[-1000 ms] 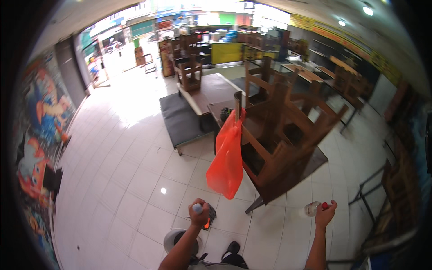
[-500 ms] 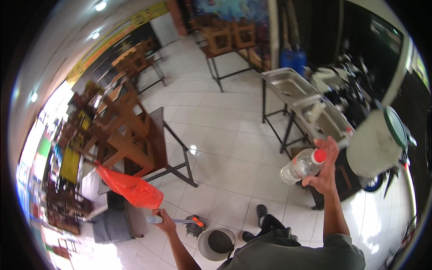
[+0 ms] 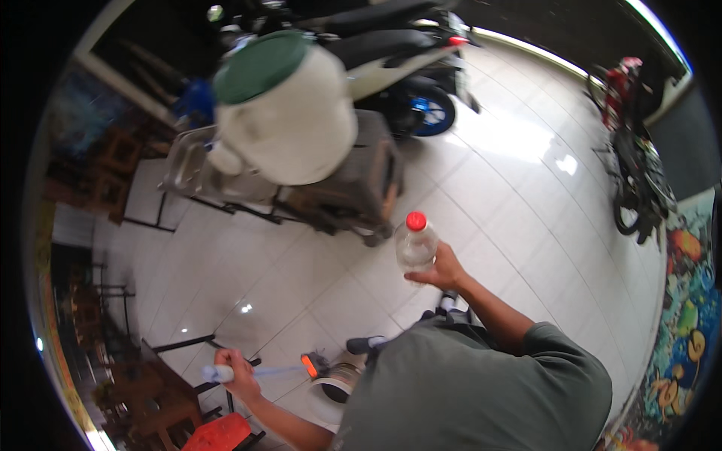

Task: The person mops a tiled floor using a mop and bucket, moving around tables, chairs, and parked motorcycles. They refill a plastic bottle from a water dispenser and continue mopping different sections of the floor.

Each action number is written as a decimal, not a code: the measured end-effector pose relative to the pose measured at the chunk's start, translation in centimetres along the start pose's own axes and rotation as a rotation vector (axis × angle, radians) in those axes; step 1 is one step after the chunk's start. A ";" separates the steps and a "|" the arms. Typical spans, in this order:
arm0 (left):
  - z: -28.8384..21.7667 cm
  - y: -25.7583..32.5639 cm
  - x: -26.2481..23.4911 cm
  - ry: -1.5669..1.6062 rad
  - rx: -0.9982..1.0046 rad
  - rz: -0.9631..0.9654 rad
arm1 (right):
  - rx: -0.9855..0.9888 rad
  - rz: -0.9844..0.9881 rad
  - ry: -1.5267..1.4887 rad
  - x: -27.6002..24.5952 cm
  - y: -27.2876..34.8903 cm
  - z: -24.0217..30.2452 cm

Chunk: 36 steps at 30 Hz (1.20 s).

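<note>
White barrel (image 3: pixel 304 124), red motorbike (image 3: pixel 618 98), colourful mural (image 3: pixel 688 301)

I stand in what looks like an eatery: wooden chairs (image 3: pixel 119 154) perched on tables (image 3: pixel 177 387) along the left of the frame, steel sinks (image 3: pixel 244 188) upper left, a bright mural (image 3: pixel 683 331) lower right, white floor tiles (image 3: pixel 511 218). Motorbikes (image 3: pixel 410 64) are parked inside, top centre and upper right.

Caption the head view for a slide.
Over white floor tiles, the left hand grips a pale-handled mop and the right hand a clear plastic bottle with a red cap.
</note>
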<state>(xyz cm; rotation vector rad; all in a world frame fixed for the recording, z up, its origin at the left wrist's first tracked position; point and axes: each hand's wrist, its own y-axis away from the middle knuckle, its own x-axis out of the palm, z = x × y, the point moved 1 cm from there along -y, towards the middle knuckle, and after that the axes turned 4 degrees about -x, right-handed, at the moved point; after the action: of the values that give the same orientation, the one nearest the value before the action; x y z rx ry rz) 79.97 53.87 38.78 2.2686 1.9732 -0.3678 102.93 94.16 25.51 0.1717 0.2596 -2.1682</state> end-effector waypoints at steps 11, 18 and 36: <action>-10.1 4.8 54.6 0.035 0.115 1.051 | 0.479 -0.950 0.265 -40.4 10.0 -14.1; -12.4 2.4 79.5 0.227 0.182 1.010 | 1.073 -1.152 0.515 -45.5 19.7 -27.9; -18.0 -0.6 135.9 -0.281 0.067 1.193 | 1.672 -1.013 0.157 -75.7 4.6 -44.0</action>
<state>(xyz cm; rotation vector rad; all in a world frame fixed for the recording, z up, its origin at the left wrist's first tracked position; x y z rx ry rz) 98.24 188.65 21.63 2.7216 0.2885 -0.5293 151.10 162.42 -1.08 1.3399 -1.7952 -2.6913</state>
